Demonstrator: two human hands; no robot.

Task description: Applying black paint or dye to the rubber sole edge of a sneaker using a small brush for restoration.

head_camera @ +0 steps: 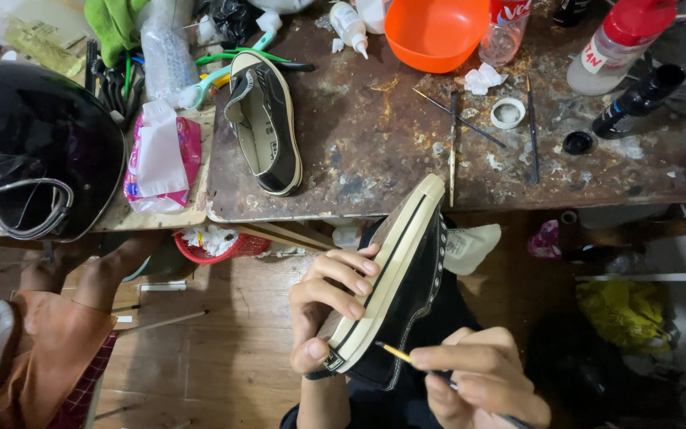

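So I've got the black sneaker (406, 294) up on its side over my lap, cream sole edge facing me, toe pointing at the workbench (375, 159). My left hand (327, 310) is wrapped around the heel end, fingers curled over the sole. My right hand (478, 377) is pinched on a thin yellow-handled brush (397, 353), tip right at the sole's side near the heel. The second sneaker (263, 119) lies on the bench, an orange bowl (434, 32) behind it. A black helmet (33, 151) sits off left.
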